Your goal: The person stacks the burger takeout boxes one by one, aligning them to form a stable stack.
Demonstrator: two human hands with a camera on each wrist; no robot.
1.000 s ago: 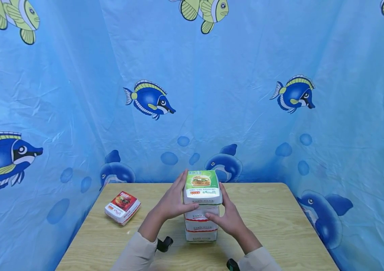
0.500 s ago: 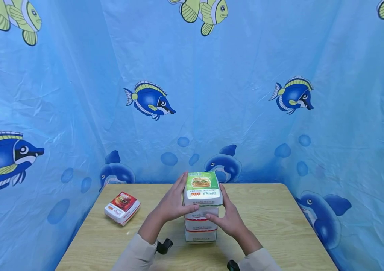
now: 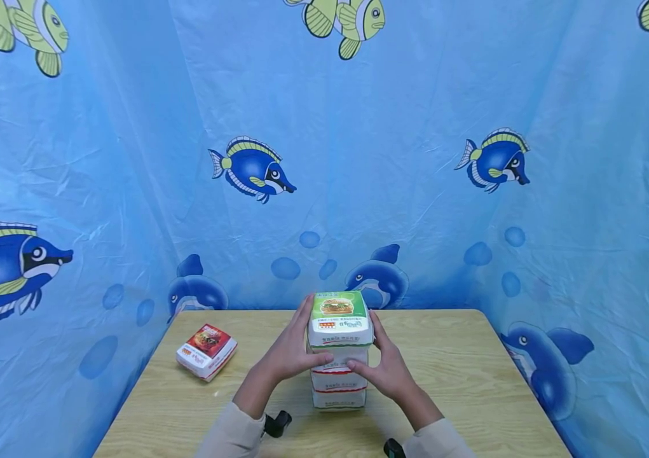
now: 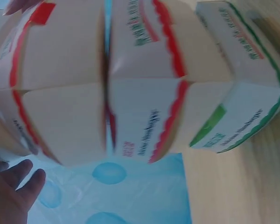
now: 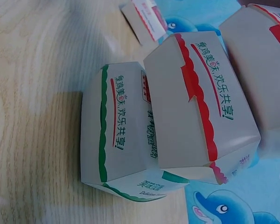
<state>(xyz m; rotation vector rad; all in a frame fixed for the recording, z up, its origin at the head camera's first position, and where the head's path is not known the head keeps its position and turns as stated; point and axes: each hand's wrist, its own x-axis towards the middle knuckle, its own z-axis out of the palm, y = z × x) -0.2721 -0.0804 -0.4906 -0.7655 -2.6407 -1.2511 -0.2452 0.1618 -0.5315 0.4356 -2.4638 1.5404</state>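
Note:
Several paper hamburger boxes stand in an upright stack in the head view. The top box [image 3: 340, 318] has a green lid with a burger picture. Beneath it are two boxes with red scalloped trim [image 5: 203, 100]; a green-trimmed box [image 5: 119, 130] forms the base on the table. My left hand [image 3: 284, 350] holds the upper part from the left, thumb across the front, fingers along the side. Opposite it, my right hand [image 3: 387, 369] holds the right side, its thumb on the second box's front. The left wrist view shows a narrow gap between the two red-trimmed boxes.
One more hamburger box [image 3: 206, 352], with a red lid, lies turned at an angle on the left of the wooden table [image 3: 444, 381]. A blue sea-life curtain [image 3: 416, 191] encloses the table's back and sides.
The top box has shifted slightly left and down, and my left hand with it. The right hand, the lower boxes and the separate red-lidded box look unmoved.

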